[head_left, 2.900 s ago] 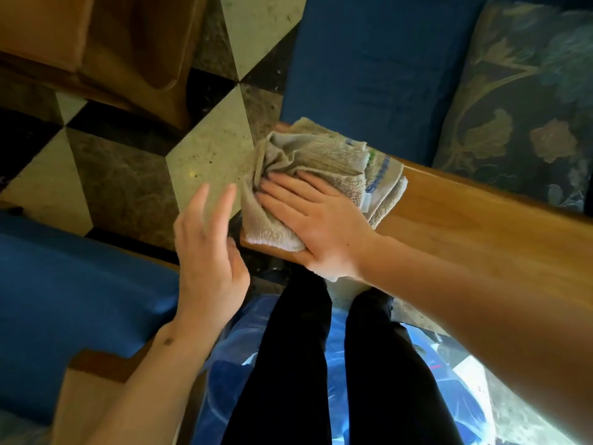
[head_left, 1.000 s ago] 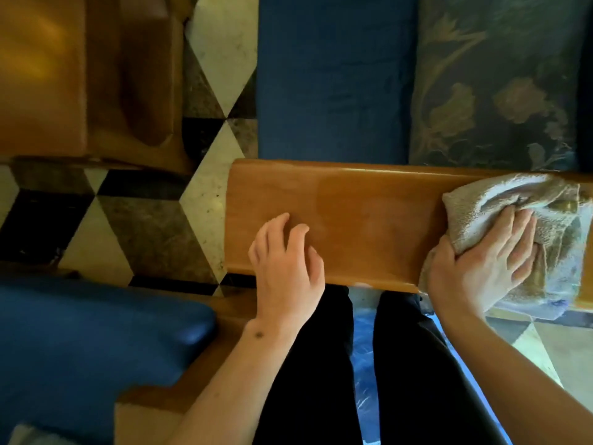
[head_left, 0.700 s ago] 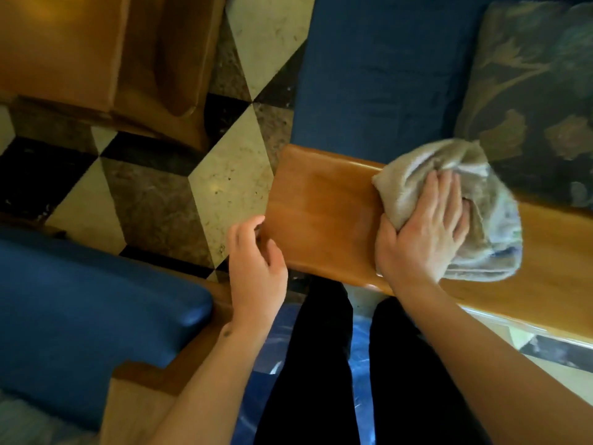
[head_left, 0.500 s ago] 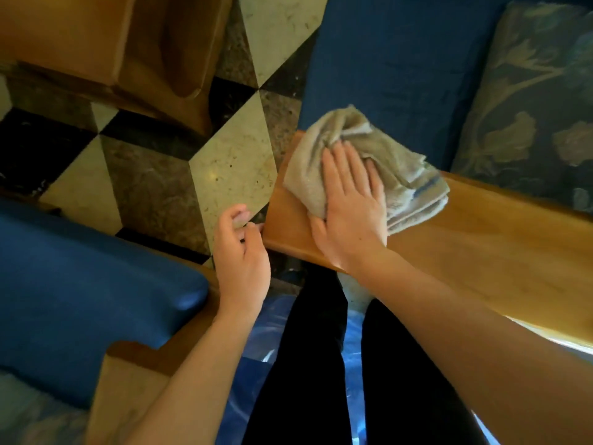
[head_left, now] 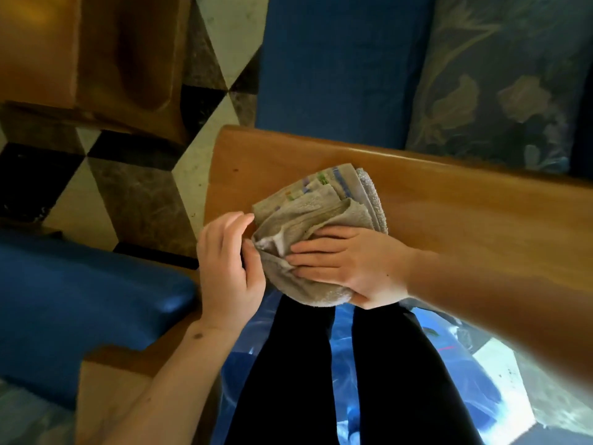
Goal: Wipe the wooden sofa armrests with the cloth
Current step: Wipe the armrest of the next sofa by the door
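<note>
A folded grey-beige cloth (head_left: 321,216) with a coloured striped border lies on the wooden armrest (head_left: 465,213), near its left end, and droops over the near edge. My right hand (head_left: 349,264) lies flat on the cloth with straight fingers pointing left, pressing it down. My left hand (head_left: 227,261) is at the cloth's left edge, its curled fingers and thumb pinching a fold there.
Beyond the armrest are a blue seat cushion (head_left: 337,65) and a floral pillow (head_left: 500,81). A second blue seat (head_left: 80,297) with a wooden frame sits at lower left. A wooden table (head_left: 80,59) stands on the chequered floor at upper left. My legs stand below the armrest.
My right hand slid the cloth from the armrest's right end to its left end, then pulled it to the near edge. My left hand moved right and took hold of the cloth's edge.
</note>
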### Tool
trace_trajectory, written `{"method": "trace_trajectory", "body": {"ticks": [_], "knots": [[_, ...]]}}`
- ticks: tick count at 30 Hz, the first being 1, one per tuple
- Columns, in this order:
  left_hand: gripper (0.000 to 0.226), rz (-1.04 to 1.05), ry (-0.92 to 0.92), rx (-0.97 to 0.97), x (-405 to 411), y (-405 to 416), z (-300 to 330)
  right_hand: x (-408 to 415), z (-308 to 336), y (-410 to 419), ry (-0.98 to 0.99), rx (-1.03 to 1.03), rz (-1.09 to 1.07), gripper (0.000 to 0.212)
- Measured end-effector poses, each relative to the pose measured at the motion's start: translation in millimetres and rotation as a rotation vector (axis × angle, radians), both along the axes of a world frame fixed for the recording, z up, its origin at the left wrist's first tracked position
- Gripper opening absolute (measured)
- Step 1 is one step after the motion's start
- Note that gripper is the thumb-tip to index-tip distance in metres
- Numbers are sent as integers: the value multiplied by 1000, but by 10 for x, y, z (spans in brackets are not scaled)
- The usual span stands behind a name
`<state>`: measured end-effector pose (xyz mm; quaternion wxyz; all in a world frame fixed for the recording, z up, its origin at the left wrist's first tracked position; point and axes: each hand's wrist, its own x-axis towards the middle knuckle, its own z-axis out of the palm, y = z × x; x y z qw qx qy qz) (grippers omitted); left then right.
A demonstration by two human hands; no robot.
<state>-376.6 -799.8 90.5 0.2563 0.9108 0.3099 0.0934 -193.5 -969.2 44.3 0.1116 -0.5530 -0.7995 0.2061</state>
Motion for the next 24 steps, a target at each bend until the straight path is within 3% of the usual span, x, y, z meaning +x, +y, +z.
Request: {"method": "trace_trajectory", "body": {"ticks": [4,10,15,19,24], "knots": [[40,-167,91,-26,426,-536,-20,342,26,-1029,-13,-38,-134,72],[47,-368,202,-35,1220,-1405,25,770,85,-2526,-75,-75,-550,86],[63,-631,350,118,1668,-2116,-3,871,61,-3607,-101,-9,-920,83],[68,-809,426,213,1832,-2440,-99,787,64,-3774,-92,29,-1101,62],[71,-860,498,253,1828,-2429,-154,600,65,-3530,-87,93,-1293,59]]}}
